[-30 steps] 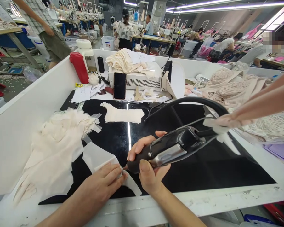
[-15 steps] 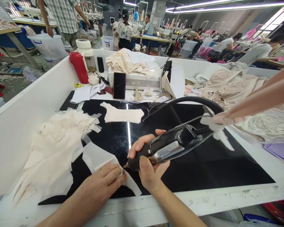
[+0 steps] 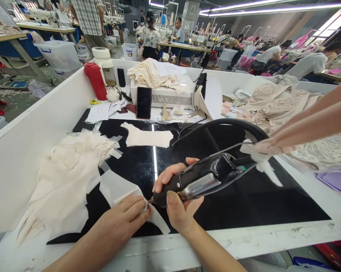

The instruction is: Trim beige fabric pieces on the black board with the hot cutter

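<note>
My left hand (image 3: 129, 215) bears down on a white fabric piece (image 3: 118, 185), its fingers close together over a folded edge; the thumb is hidden. A narrow curved end of the fabric sticks out to the right of the fingertips. Wrapped around a black corded hand tool (image 3: 199, 177) is my right hand (image 3: 179, 204), with the thumb beside a silver lever. The tool's small pointed tip meets or nearly meets the fabric edge by my left fingertips; exact contact is hard to tell. White wrapping (image 3: 261, 158) is tied around the cord end.
A cream fabric heap (image 3: 65, 170) lies left on the black work surface (image 3: 244, 200). Behind are a stacked cream piece (image 3: 149, 138), a phone (image 3: 144, 102), a red bottle (image 3: 96, 81) and a white machine (image 3: 170, 99). Beige garments (image 3: 275, 98) lie right; a blurred pinkish band (image 3: 315, 113) crosses there.
My hands, the fabric and the tool are almost where they were; the tool's rear end has dipped slightly. In the background, the person in the checked shirt has moved right.
</note>
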